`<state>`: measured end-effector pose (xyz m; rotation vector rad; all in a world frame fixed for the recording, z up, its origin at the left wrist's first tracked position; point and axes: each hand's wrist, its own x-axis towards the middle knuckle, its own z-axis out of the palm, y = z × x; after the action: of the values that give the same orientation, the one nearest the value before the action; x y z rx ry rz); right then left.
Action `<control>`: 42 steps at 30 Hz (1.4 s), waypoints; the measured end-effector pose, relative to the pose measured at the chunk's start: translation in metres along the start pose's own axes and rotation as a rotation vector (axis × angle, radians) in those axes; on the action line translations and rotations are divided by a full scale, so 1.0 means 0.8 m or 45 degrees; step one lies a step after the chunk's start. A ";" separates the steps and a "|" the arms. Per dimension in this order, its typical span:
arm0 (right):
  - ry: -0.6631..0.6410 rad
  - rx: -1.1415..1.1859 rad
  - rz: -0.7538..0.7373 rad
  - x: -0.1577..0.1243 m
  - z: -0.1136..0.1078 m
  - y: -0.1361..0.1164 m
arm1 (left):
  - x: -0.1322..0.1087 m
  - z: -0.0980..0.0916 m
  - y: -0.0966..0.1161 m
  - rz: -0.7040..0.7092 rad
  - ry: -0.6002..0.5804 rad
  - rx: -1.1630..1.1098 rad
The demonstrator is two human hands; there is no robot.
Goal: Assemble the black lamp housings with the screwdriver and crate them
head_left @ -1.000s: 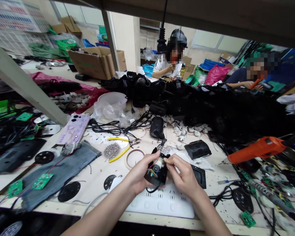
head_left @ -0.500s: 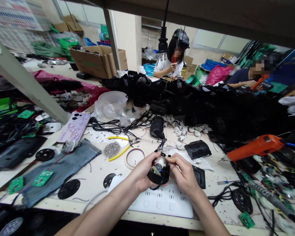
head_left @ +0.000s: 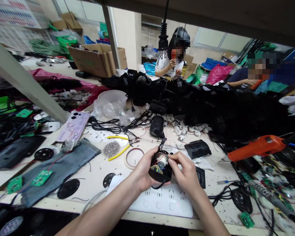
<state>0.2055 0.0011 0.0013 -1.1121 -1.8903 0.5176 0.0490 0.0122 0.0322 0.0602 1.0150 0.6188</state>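
My left hand (head_left: 143, 170) grips a small black round housing (head_left: 160, 167) from its left side, above a white power strip (head_left: 159, 201). The housing is open toward me and shows a silver motor, red wires and a small board inside. My right hand (head_left: 186, 174) closes on the housing's right edge, its thumb and forefinger pinched at the motor. A black cable loops beneath the housing.
Yellow-handled pliers (head_left: 118, 146), a dish of small screws (head_left: 111, 149), a tape ring (head_left: 134, 157), a pink phone (head_left: 73, 126) and green boards (head_left: 41, 177) lie left. An orange tool (head_left: 257, 147) lies right. Black housings pile up behind; two people sit across.
Both hands turned the housing, tilting its open side more toward me, and lifted it slightly. The person opposite raised a hand toward the face.
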 end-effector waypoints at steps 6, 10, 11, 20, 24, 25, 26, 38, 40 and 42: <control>-0.015 -0.046 -0.030 0.002 0.004 -0.001 | -0.001 0.001 0.007 -0.019 0.068 -0.048; -0.021 -0.069 -0.050 0.001 0.005 -0.001 | 0.000 0.001 0.005 -0.029 0.054 -0.068; -0.020 -0.074 -0.054 0.002 0.005 -0.001 | -0.001 0.000 0.005 -0.021 0.047 -0.072; -0.010 -0.129 -0.077 0.008 0.001 -0.007 | -0.004 0.001 0.003 0.071 -0.082 -0.089; 0.016 -0.175 -0.111 0.006 0.003 -0.005 | -0.004 0.000 0.003 0.080 -0.099 -0.090; 0.023 -0.182 -0.116 0.006 0.004 -0.004 | -0.004 0.000 0.003 0.084 -0.097 -0.091; 0.030 -0.188 -0.122 0.005 0.004 -0.004 | -0.004 0.000 0.003 0.089 -0.095 -0.091; -0.158 -0.146 -0.125 0.010 -0.007 -0.005 | 0.001 0.002 -0.001 0.018 -0.086 -0.097; -0.177 -0.135 -0.121 0.008 -0.006 -0.004 | 0.001 0.001 -0.002 0.029 -0.068 -0.084; -0.180 -0.120 -0.113 0.006 -0.006 -0.003 | 0.001 0.000 -0.003 0.049 -0.052 -0.073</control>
<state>0.2070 0.0039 0.0076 -1.0699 -2.0958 0.4720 0.0499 0.0104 0.0309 0.0423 0.9577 0.6789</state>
